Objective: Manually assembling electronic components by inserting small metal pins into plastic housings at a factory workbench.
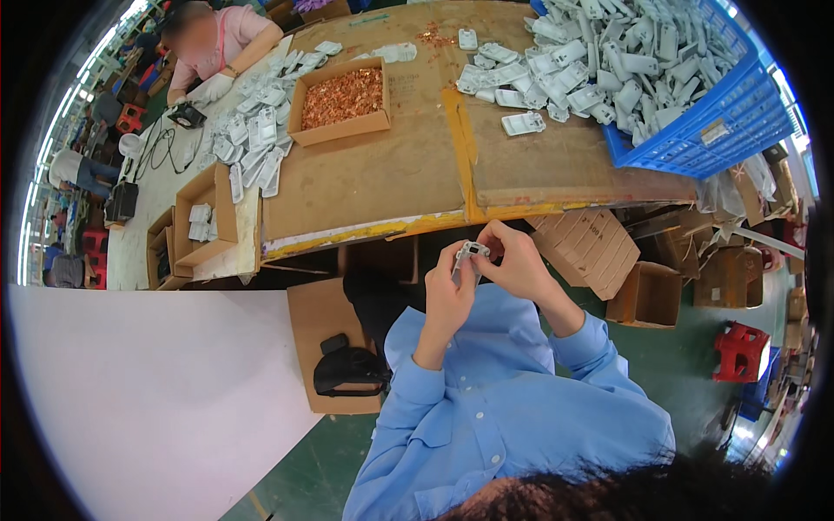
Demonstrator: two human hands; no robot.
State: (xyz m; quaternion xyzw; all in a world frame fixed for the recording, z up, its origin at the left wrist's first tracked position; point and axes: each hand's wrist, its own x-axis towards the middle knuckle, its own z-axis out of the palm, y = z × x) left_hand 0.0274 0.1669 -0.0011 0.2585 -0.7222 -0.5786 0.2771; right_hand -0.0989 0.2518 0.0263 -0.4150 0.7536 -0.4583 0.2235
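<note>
Just in front of the table's near edge, both hands hold one small light-grey plastic housing (472,250) above my lap. My left hand (448,286) is closed around its left side, with fingers and thumb pressed on it. From the right, my right hand (519,262) pinches the other end with thumb and forefinger. Whatever small part may sit between those fingertips is hidden. A large heap of similar white-grey housings (556,71) lies on the far right of the table. One housing (523,123) rests apart, nearer to me.
A blue crate (708,139) tilts on the table's right, spilling housings. A cardboard box of copper-coloured small parts (341,100) stands left of centre, beside more housings (258,130). A co-worker (213,43) sits far left. Open cartons (645,293) and a red stool (743,350) stand right.
</note>
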